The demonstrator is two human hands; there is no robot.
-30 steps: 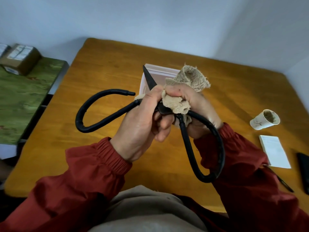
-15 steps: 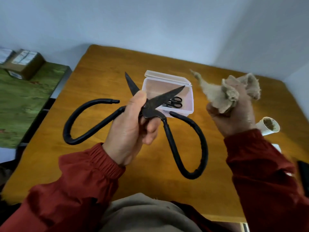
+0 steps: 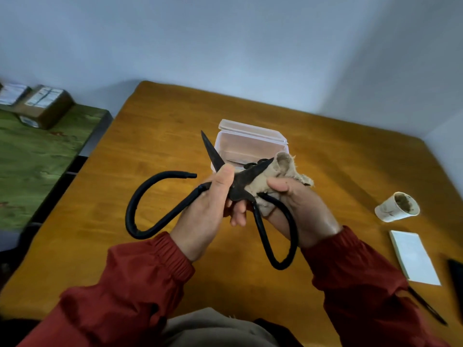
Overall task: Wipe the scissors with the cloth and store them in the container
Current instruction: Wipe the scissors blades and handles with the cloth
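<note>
Large black scissors point(image 3: 160, 204) with wide loop handles are held above the wooden table, blades spread apart. My left hand point(image 3: 208, 216) grips them at the pivot, thumb on the blade. My right hand point(image 3: 298, 209) holds a beige cloth point(image 3: 280, 176) pressed under and against the right blade. Behind the blades stands a clear plastic container point(image 3: 250, 141), lid off; a small pair of black scissors point(image 3: 253, 164) lies inside, mostly hidden by the blade and cloth.
The wooden table point(image 3: 155, 136) carries a white paper cup point(image 3: 397, 206) lying on its side at right, a white notepad point(image 3: 413, 256), a pen point(image 3: 426, 306) and a dark object at the right edge. A green surface point(image 3: 32, 156) with cardboard boxes point(image 3: 45, 106) lies to the left.
My right hand had lifted away to the right with the cloth; now it is back against the right blade. The scissors stayed in my left hand, blades apart.
</note>
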